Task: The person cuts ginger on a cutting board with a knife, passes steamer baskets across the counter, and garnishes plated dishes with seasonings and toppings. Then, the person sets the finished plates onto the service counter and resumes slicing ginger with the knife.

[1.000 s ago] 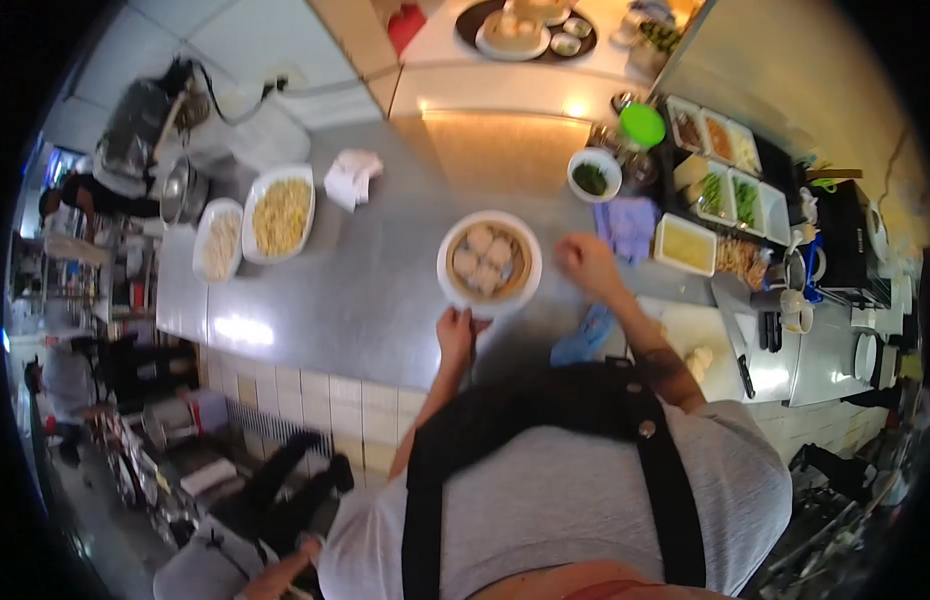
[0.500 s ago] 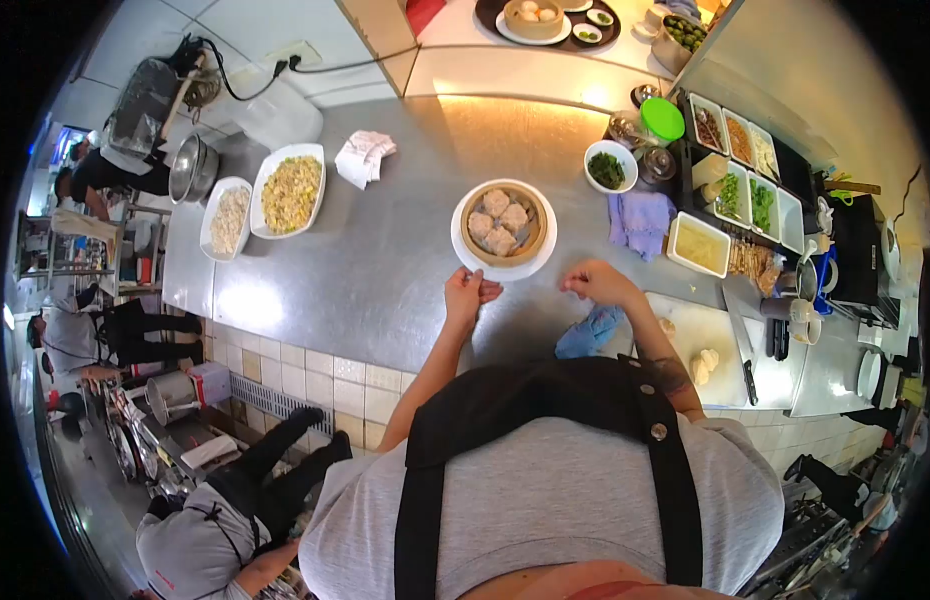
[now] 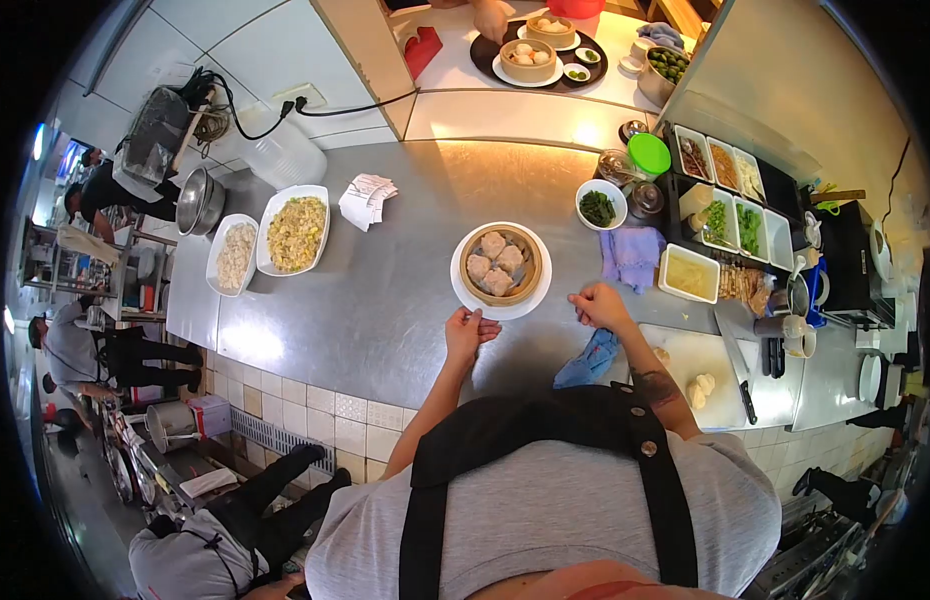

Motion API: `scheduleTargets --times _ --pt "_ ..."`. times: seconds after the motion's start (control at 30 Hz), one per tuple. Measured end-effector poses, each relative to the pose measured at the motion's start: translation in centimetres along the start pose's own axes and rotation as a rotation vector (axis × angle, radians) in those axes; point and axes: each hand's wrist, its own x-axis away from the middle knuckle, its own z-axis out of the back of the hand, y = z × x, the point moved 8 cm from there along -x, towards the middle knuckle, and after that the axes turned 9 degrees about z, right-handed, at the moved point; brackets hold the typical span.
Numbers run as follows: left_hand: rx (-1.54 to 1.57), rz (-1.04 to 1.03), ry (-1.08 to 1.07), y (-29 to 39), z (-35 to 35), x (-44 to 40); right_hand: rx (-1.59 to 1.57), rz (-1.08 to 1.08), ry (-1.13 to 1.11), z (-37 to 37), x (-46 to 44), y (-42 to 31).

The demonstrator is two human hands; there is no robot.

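A round bamboo steamer (image 3: 532, 290) sits on a white plate (image 3: 545, 262) on the steel counter, with several pinkish dumplings (image 3: 498, 282) inside. My left hand (image 3: 468, 333) is at the plate's near-left rim, its thumb at the edge and its fingers stretched out to the right. To the right of the plate, and apart from it, is my right hand (image 3: 599, 306), with fingers curled in and pressed together. Whatever may be in those fingers is hidden. A blue cloth (image 3: 588, 360) lies just below that wrist.
White dishes of chopped food (image 3: 297, 234) and paper slips (image 3: 367, 201) lie left. A bowl of greens (image 3: 598, 206), purple cloth (image 3: 632, 258), ingredient trays (image 3: 720, 215) and a knife (image 3: 733, 350) on a cutting board (image 3: 710, 360) lie right. Another person's hand (image 3: 492, 18) is over a black tray (image 3: 585, 70).
The view has tilted, so the counter sits lower in the picture. Another person's hand has appeared at the black tray. My hands keep about the same places beside the plate.
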Motion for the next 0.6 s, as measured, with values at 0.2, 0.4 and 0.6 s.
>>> scheduleTargets --times 0.2,0.4,0.6 --pt "-0.006 0.006 0.000 -0.07 -0.01 -0.05 -0.040 -0.021 -0.009 0.10 0.19 -0.31" --pt "-0.008 0.020 0.013 0.12 -0.07 0.13 -0.055 -0.021 -0.007 0.29 0.35 -0.75" --pt "-0.010 0.020 0.004 0.08 -0.08 0.10 -0.062 -0.025 0.003 0.23 0.34 -0.46"
